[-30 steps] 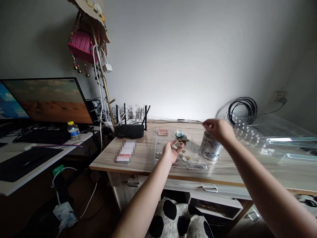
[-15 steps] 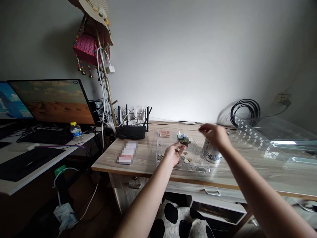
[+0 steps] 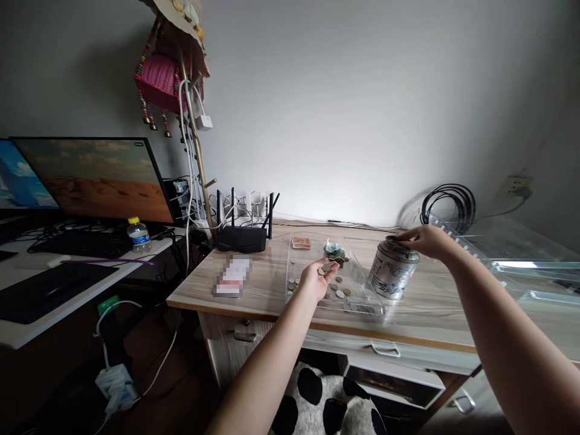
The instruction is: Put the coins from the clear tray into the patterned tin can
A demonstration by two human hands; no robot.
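My left hand (image 3: pixel 315 279) is held palm up over a clear plastic tray (image 3: pixel 357 309), cupping a few coins (image 3: pixel 324 268). More loose coins and some folded banknotes (image 3: pixel 333 248) lie in the tray. My right hand (image 3: pixel 425 240) reaches over the top of a patterned metal tin (image 3: pixel 391 269) standing right of the tray, its fingertips pinched together at the tin's mouth; what they hold is too small to see.
A black router (image 3: pixel 240 237) and a small stack of paper (image 3: pixel 232 277) sit on the wooden desk (image 3: pixel 435 314). Clear plastic bins (image 3: pixel 512 251) and coiled cable (image 3: pixel 448 205) are at right. A monitor (image 3: pixel 97 178) and a bottle (image 3: pixel 138 235) stand on the left desk.
My right hand went left toward the coins in my left palm, then swung back right to the top of the tin. The left hand stayed over the tray.
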